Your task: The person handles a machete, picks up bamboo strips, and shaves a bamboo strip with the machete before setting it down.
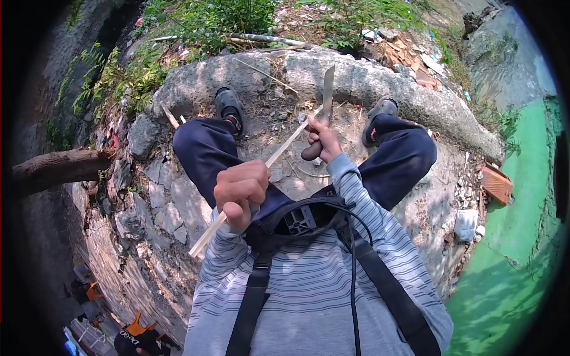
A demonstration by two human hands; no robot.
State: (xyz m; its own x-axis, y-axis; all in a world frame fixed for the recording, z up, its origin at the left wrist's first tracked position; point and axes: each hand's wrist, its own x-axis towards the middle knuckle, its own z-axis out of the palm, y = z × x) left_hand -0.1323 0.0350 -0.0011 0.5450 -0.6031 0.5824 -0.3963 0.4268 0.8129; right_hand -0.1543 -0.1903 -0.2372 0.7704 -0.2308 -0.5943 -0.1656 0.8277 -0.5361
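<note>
My left hand [240,193] is closed around a long pale strip of split wood or bamboo [287,145], which slants from lower left up to the knife. In my right hand [325,141] is a long-bladed knife [328,89], its dark rounded handle showing below the fingers and its blade pointing away from me. The far end of the strip lies against or just beside the blade's base, close to my right thumb and fingers; whether they touch it I cannot tell. Both hands are above the ground between my bent knees.
A curved concrete kerb [380,77] runs behind my shoes, with plants [225,18] and litter beyond. A thin stick [266,76] lies against it. At right are an orange-brown block [497,184], a whitish block [466,225] and a green surface [504,249]. A trunk [62,169] juts in at left.
</note>
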